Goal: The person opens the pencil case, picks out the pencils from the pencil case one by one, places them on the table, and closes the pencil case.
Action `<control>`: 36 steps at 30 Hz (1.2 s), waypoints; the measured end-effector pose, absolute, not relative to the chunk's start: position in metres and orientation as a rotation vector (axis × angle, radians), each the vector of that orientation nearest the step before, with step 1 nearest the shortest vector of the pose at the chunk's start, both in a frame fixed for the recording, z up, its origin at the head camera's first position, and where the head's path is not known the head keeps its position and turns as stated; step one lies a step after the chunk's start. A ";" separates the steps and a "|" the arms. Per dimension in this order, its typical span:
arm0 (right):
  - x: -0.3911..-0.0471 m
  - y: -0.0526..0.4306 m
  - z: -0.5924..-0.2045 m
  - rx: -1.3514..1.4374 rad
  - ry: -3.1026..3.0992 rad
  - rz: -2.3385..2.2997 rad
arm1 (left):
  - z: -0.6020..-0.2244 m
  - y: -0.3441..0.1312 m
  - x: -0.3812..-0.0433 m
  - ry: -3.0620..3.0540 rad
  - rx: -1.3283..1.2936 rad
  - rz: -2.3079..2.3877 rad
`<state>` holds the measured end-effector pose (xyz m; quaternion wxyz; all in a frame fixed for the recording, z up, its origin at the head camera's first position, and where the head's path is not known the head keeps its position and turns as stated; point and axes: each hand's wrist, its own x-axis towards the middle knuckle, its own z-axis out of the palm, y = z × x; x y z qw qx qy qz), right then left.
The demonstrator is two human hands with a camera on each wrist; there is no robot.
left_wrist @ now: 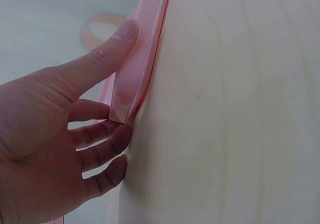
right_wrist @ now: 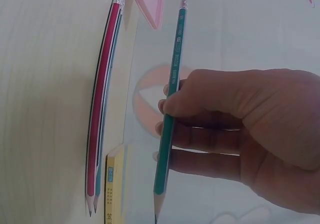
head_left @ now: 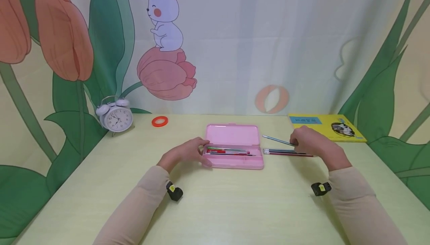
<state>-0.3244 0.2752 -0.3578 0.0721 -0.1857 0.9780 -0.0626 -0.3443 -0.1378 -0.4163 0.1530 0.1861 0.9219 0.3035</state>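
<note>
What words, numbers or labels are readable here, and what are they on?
Probably "笠": book spine; its other characters are too small.
Blue label on the book's cover: characters too blurred.
Clock: dial numerals, too small to quote surely.
Held pencil: pale print, too small.
Backdrop: orange lettering, cut off and unreadable.

A pencil point(head_left: 278, 140) is held by the right hand point(head_left: 310, 141) over the desk point(head_left: 235, 207), near more pencils point(head_left: 280, 152). An open pink case point(head_left: 231, 135), stocked with pens point(head_left: 228, 151), is gripped at its left end by the left hand point(head_left: 191, 151). A clock point(head_left: 118, 119), red ring point(head_left: 159, 125) and yellow book point(head_left: 324, 121) are set behind.
</note>
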 end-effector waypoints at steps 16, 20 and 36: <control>-0.329 0.299 -0.365 -0.451 2.801 -0.357 | -0.416 -0.138 -0.345 2.635 0.533 0.882; -0.329 0.302 -0.372 -0.457 2.778 -0.396 | -0.416 -0.138 -0.344 2.640 0.538 0.878; -0.334 0.309 -0.386 -0.399 2.739 -0.438 | -0.414 -0.137 -0.341 2.637 0.514 0.889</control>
